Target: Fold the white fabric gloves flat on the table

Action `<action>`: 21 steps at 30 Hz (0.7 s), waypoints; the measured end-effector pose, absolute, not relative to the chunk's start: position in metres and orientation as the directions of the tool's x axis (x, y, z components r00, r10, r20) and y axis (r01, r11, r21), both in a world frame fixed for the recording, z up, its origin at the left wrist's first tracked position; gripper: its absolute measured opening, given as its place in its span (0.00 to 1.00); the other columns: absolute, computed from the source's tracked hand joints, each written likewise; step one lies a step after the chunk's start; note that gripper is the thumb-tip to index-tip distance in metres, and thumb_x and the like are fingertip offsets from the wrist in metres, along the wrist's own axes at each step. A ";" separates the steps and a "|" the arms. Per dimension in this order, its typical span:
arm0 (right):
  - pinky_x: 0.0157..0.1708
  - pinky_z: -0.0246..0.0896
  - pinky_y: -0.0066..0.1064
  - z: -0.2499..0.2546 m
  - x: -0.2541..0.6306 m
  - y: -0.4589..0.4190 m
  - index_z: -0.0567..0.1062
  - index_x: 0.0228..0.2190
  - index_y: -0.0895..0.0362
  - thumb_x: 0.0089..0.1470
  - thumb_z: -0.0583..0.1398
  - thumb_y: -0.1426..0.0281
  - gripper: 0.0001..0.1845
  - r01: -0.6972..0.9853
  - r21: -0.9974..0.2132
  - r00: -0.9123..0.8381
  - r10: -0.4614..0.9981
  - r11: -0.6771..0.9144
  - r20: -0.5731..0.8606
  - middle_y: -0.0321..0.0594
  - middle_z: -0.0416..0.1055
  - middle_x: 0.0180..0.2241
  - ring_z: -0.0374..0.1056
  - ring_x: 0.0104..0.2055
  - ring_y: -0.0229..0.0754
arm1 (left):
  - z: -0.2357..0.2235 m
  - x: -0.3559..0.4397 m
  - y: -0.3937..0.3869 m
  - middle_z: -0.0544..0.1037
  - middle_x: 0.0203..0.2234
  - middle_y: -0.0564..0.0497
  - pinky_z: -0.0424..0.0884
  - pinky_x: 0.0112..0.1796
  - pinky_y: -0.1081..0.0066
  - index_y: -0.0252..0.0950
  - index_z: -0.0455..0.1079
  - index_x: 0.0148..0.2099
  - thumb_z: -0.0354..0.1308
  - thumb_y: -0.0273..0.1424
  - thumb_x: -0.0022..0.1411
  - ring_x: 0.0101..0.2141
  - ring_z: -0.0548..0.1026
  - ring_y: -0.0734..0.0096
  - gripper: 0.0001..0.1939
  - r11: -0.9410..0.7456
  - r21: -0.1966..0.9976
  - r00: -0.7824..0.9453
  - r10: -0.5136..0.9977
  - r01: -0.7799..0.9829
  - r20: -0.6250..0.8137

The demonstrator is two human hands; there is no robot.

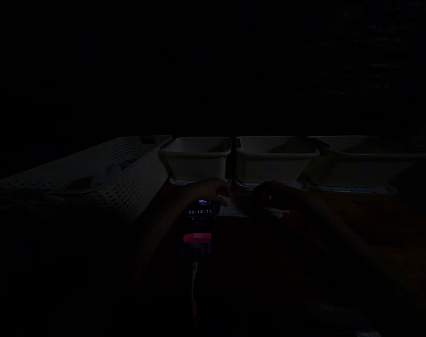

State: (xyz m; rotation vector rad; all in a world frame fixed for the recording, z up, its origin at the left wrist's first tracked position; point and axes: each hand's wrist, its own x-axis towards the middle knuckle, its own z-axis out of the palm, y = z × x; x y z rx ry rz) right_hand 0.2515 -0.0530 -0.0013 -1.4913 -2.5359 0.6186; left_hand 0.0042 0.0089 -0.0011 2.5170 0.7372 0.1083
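The view is very dark. My left hand (213,189) reaches over a flat, pale piece that looks like cloth (235,208). Its fingers are bent, with a gap between them and the thumb, and nothing shows in them. My right hand (275,194) is above the right end of the same pale piece. That hand is mostly a dark outline, so its grip and any contact with the cloth are unclear. Just under my left hand lies a lit phone (198,227) showing a timer, with a pale cable (193,280) plugged into its lower end.
A white perforated basket (123,199) stands at the left with dim, unclear contents. Beyond my hands, three pale tubs stand in a row: a left tub (197,166), a middle tub (274,167) and a right tub (356,171). The surface beneath looks dark reddish.
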 end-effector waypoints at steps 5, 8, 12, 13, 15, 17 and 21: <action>0.33 0.63 0.24 0.001 0.253 -0.055 0.75 0.34 0.61 0.44 0.54 0.80 0.14 0.803 -0.435 -0.496 0.861 0.406 -0.111 0.42 0.74 0.35 0.69 0.35 0.38 | -0.002 0.004 0.010 0.73 0.37 0.48 0.62 0.34 0.75 0.33 0.69 0.42 0.63 0.36 0.47 0.36 0.70 0.72 0.20 -0.730 0.489 0.854 0.516 0.477 -0.062; 0.33 0.63 0.24 0.002 0.253 -0.055 0.75 0.36 0.61 0.44 0.54 0.80 0.16 0.814 -0.433 -0.476 0.871 0.387 -0.117 0.43 0.74 0.36 0.69 0.34 0.38 | -0.002 0.003 0.011 0.73 0.37 0.47 0.62 0.34 0.75 0.33 0.69 0.42 0.63 0.37 0.47 0.36 0.69 0.72 0.20 -0.731 0.489 0.855 0.515 0.476 -0.062; 0.32 0.63 0.24 0.003 0.251 -0.056 0.74 0.37 0.63 0.43 0.54 0.81 0.16 0.821 -0.426 -0.472 0.872 0.381 -0.131 0.44 0.74 0.36 0.70 0.34 0.38 | -0.002 0.004 0.011 0.73 0.36 0.47 0.62 0.34 0.74 0.33 0.69 0.42 0.63 0.37 0.47 0.35 0.69 0.71 0.20 -0.731 0.473 0.847 0.529 0.491 -0.062; 0.32 0.63 0.24 0.003 0.251 -0.057 0.74 0.37 0.63 0.44 0.54 0.81 0.16 0.820 -0.429 -0.472 0.872 0.378 -0.133 0.45 0.74 0.36 0.70 0.34 0.38 | -0.002 0.004 0.011 0.73 0.36 0.47 0.62 0.34 0.74 0.33 0.69 0.42 0.63 0.37 0.47 0.36 0.69 0.71 0.20 -0.732 0.472 0.847 0.528 0.491 -0.061; 0.32 0.63 0.24 0.004 0.250 -0.058 0.74 0.36 0.63 0.44 0.54 0.81 0.16 0.818 -0.436 -0.472 0.871 0.376 -0.134 0.45 0.74 0.35 0.70 0.34 0.38 | -0.003 0.004 0.010 0.73 0.36 0.48 0.62 0.34 0.74 0.33 0.69 0.42 0.63 0.37 0.47 0.36 0.69 0.71 0.20 -0.734 0.471 0.848 0.526 0.489 -0.060; 0.31 0.63 0.24 0.005 0.250 -0.058 0.74 0.35 0.63 0.44 0.54 0.82 0.15 0.810 -0.437 -0.483 0.867 0.390 -0.122 0.44 0.74 0.35 0.70 0.33 0.37 | -0.002 0.005 0.010 0.73 0.36 0.48 0.62 0.35 0.74 0.34 0.70 0.41 0.63 0.36 0.47 0.36 0.69 0.72 0.19 -0.733 0.471 0.847 0.529 0.490 -0.059; 0.30 0.63 0.24 0.003 0.251 -0.057 0.74 0.35 0.62 0.43 0.55 0.82 0.16 0.824 -0.415 -0.465 0.879 0.386 -0.106 0.44 0.74 0.35 0.70 0.32 0.37 | -0.001 0.005 0.009 0.73 0.36 0.48 0.62 0.35 0.75 0.34 0.69 0.41 0.63 0.36 0.47 0.36 0.69 0.72 0.19 -0.731 0.474 0.845 0.531 0.491 -0.057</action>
